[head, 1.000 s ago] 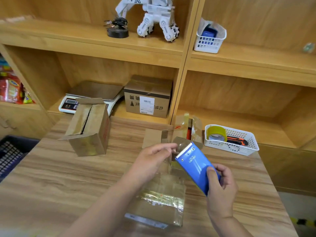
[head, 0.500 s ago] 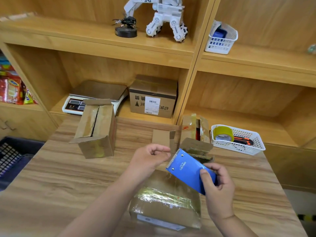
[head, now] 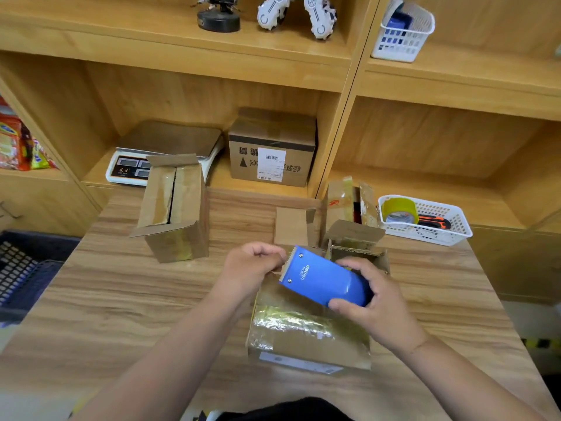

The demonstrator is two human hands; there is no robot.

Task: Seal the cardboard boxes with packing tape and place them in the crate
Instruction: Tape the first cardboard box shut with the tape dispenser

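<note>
A small cardboard box (head: 306,335) with shiny tape across its top sits on the wooden table (head: 121,299) in front of me. My right hand (head: 373,302) grips a blue tape dispenser (head: 324,279) just above the box's far edge. My left hand (head: 252,268) has curled fingers at the dispenser's toothed blade, apparently pinching the tape end, which is hard to see. An open box (head: 176,208) lies on its side at the left. Another open box (head: 358,247) stands behind the dispenser. A dark blue crate (head: 21,268) sits off the table's left edge.
A white basket (head: 425,220) with a yellow tape roll and an orange cutter stands at the right rear. A sealed labelled box (head: 271,147) and a scale (head: 164,150) rest on the shelf behind. A taped carton (head: 349,202) leans against the shelf post.
Both hands and the dispenser have come down toward the taped box. My left hand's fingers have curled tighter at the blade. The camera has moved closer and tilted downward.
</note>
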